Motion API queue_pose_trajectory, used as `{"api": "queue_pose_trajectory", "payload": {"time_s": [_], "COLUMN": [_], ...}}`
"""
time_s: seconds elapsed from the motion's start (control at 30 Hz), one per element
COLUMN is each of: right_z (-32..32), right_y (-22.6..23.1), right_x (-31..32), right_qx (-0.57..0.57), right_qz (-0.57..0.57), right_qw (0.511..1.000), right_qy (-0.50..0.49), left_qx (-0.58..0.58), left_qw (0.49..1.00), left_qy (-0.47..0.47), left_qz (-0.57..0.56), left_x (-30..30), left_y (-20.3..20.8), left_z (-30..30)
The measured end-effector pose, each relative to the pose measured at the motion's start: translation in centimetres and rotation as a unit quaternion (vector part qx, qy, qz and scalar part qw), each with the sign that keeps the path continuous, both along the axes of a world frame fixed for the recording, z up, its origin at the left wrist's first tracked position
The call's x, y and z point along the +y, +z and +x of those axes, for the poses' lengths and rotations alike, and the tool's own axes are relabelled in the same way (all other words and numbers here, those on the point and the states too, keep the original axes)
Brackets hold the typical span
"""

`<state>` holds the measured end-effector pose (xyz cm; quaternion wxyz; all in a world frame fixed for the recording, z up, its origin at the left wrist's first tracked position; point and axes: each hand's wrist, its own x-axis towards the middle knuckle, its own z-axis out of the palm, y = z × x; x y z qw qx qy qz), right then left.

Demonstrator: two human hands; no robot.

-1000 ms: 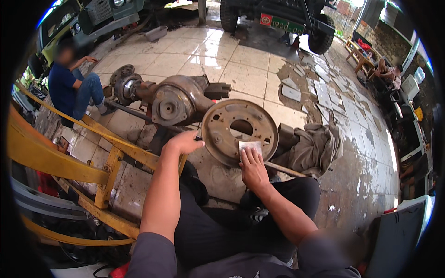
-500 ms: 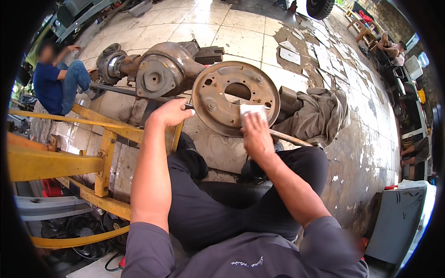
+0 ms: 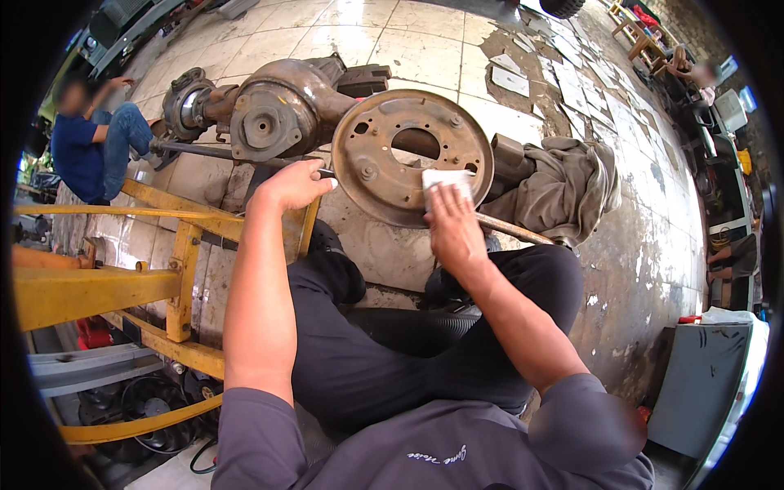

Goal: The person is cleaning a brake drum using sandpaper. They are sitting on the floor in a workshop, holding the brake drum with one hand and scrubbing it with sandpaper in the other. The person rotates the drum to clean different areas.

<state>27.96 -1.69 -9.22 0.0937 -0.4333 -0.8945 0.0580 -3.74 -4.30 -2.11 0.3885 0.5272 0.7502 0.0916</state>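
Observation:
A round, rust-brown brake backing plate [image 3: 384, 192], with a large centre hole and several smaller ones, stands tilted in front of me. My right hand [image 3: 456, 224] presses a folded white sheet [image 3: 445, 177] flat against its lower right face; whether this is cloth or abrasive paper I cannot tell. A long metal bar [image 3: 514, 229] runs behind the plate and out on both sides. Left of the plate, my left hand [image 3: 294, 184] is closed around the bar, its fingers partly hidden. Beyond the plate lies a rusty axle differential housing [image 3: 282, 102].
A yellow metal frame [image 3: 98, 294] stands close on my left. Grey-brown cloth [image 3: 563, 184] lies bunched to the right of the plate. Another person [image 3: 90, 147] sits at the far left. A grey cabinet [image 3: 698, 388] is at the lower right, and broken tiles [image 3: 510, 77] lie farther off.
The view has shifted slightly, so the scene sits a little higher and farther left. My right hand keeps the white sheet on the plate; my left hand stays at the bar.

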Motion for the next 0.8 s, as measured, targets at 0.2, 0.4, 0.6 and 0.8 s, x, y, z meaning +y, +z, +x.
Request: {"api": "queue_pose_trajectory", "payload": {"time_s": [0.2,0.4,0.6,0.8], "right_z": [0.2,0.0,0.0,0.2], "right_y": [0.0,0.1,0.2,-0.3], "right_x": [0.8,0.9,-0.9,-1.4], "right_qx": [0.028,0.056,0.04,0.03], "right_qz": [-0.002,-0.02,-0.02,-0.015], "right_qw": [0.998,0.998,0.998,0.998], "right_qy": [-0.05,-0.03,0.037,0.052], "left_qx": [-0.025,-0.023,-0.039,-0.034], "left_qw": [1.0,1.0,0.999,0.999], "left_qy": [0.001,0.003,0.009,0.001], "left_qz": [-0.007,-0.006,-0.007,-0.014], "left_x": [0.1,0.0,-0.2,-0.1], "left_y": [-0.5,-0.6,-0.2,0.3], "left_z": [-0.4,-0.4,-0.3,-0.2]}}
